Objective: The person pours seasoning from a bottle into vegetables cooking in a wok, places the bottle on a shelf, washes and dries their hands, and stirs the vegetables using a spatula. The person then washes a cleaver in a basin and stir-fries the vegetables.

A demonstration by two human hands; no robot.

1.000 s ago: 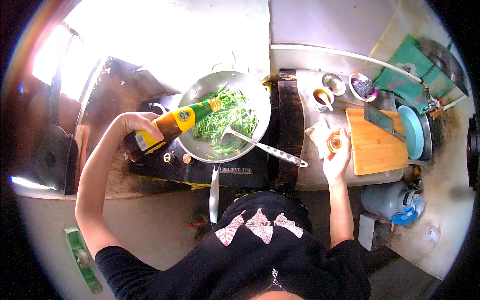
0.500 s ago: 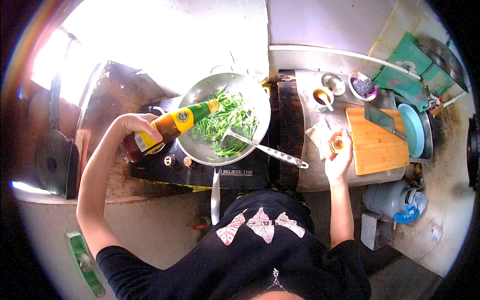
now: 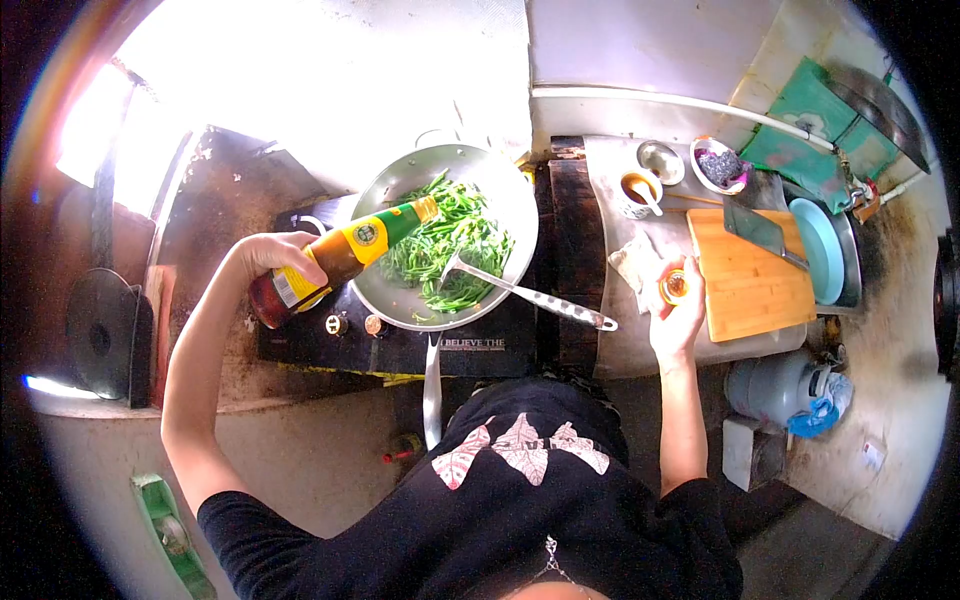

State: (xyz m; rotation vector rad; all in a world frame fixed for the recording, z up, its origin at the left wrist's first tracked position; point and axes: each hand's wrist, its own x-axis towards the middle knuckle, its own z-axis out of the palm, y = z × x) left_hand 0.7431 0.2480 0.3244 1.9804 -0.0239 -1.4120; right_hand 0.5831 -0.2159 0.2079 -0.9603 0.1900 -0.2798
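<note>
My left hand [image 3: 285,258] is wrapped around a brown glass bottle [image 3: 343,249] with a yellow and green label. The bottle tilts, its open mouth over a grey frying pan [image 3: 372,207]. Chopped green vegetables [image 3: 462,225] fill much of the pan. No stream from the bottle can be made out. A metal spatula [image 3: 560,308] rests in the greens, its patterned handle hanging over the pan's right rim. Off to the right, my right hand [image 3: 680,325] holds a small round amber cap [image 3: 674,287] near the cutting board's left edge.
The pan sits on a black gas stove [image 3: 480,355]. At right are a wooden cutting board [image 3: 755,290] with a cleaver [image 3: 752,228], a cup of brown sauce [image 3: 640,190], a small metal bowl [image 3: 661,162], a bowl of dark purple food [image 3: 718,166] and a blue basin [image 3: 818,250]. A gas cylinder [image 3: 770,388] stands below.
The view has shifted slightly, with the right-hand counter sitting a little further left and up. Both hands keep their holds, and the bottle stays tilted over the pan.
</note>
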